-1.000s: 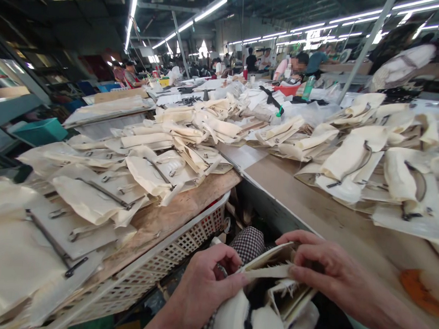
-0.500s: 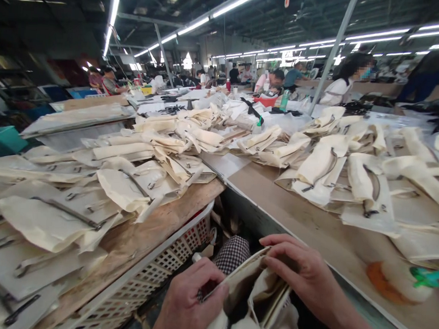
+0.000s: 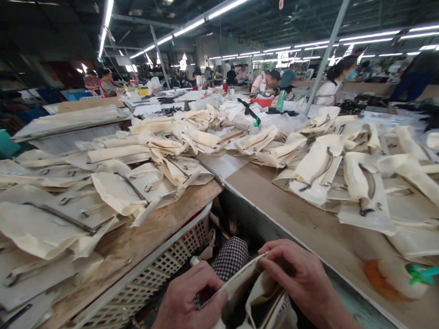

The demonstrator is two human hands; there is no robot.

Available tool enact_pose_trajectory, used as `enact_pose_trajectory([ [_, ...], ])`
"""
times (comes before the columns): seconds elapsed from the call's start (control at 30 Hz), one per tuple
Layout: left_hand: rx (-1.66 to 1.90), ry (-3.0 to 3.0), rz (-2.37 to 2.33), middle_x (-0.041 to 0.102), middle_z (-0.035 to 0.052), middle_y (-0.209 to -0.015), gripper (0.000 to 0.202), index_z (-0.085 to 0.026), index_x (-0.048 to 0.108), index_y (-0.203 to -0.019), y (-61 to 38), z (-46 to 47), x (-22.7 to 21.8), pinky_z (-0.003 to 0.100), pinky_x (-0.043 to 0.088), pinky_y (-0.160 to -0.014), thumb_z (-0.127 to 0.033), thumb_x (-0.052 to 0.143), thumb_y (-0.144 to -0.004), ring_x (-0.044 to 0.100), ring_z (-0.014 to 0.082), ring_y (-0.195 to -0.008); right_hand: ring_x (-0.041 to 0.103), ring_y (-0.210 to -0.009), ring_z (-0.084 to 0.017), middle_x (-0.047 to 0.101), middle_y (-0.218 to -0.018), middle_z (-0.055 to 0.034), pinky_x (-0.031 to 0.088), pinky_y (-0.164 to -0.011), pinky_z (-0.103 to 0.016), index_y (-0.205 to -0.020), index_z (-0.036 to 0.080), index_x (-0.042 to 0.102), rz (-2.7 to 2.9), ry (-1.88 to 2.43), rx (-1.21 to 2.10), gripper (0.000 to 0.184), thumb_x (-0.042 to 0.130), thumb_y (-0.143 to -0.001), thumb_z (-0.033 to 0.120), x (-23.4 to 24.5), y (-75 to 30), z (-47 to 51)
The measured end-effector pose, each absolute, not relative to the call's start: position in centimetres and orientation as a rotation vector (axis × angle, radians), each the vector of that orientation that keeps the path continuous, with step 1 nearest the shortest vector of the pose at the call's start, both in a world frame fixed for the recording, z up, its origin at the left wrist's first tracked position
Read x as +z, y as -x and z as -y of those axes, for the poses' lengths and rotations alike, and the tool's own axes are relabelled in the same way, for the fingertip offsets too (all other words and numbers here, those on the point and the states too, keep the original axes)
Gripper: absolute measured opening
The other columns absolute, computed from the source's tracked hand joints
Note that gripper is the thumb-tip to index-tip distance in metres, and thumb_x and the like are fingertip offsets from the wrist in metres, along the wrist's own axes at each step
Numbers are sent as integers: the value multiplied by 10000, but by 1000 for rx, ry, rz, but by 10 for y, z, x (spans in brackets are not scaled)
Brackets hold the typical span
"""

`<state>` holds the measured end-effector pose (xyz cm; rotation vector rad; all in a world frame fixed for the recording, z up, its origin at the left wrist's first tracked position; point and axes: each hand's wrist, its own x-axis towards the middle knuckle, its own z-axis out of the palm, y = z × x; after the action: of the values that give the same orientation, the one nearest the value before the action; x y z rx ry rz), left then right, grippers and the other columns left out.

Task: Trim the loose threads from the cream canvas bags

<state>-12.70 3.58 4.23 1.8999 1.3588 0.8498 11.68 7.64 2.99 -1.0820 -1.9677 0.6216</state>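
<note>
Left hand point(image 3: 192, 301) and right hand point(image 3: 299, 278) pinch a soft bag point(image 3: 238, 289) by its edge (it gapes), right of a holey basket point(image 3: 161, 266).

To your left, a worn wooden surface point(image 3: 156, 219) carries overlapping cream pieces point(image 3: 33, 227), some with dark straps point(image 3: 60, 217). To your right, a brown-topped surface point(image 3: 294, 214) bears folded cream bundles point(image 3: 314, 158), heaped away from its near edge. Close to you on that side rests a translucent bottle point(image 3: 394, 282), orange at one end, with a green cap point(image 3: 417, 274). Beyond, you have a smaller bottle point(image 3: 255, 129) among the piles, its base unclear.
</note>
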Motion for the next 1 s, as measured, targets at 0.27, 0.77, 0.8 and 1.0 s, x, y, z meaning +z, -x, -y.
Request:
enact_pose_trajectory([
  [0.27,323,-2318,-1332,634,2,-728,189,-180,619,-729,125,-50,72,243,366,-580,-226,554,-900,592,141,-657,662,-795,-133,699,-890,-15,521,-722,-244,-800,214,598,2009,1123,595,125,575,-923,222,34,-112,-74],
  [0.77,333,-2083,-1045,400,-71,-573,286,-146,560,-613,99,-86,83,188,273,-516,-233,587,-884,402,72,-558,657,-807,-149,700,-890,-32,525,-716,-256,-825,215,593,1991,1007,600,109,571,-927,183,38,-114,-63],
  [0.8,355,-2063,-1040,421,-71,-586,266,-146,576,-637,96,-89,83,182,286,-523,-244,594,-884,416,73,-571,652,-809,-148,697,-893,-32,521,-714,-254,-828,215,583,1999,993,595,108,568,-929,179,38,-114,-63],
  [1.0,439,-2440,-973,578,-4,-780,190,-156,622,-794,81,-91,71,214,355,-622,-181,495,-933,538,112,-689,625,-882,-141,665,-959,-21,507,-775,-243,-889,218,553,2009,1008,644,95,542,-933,134,37,-119,-63],
])
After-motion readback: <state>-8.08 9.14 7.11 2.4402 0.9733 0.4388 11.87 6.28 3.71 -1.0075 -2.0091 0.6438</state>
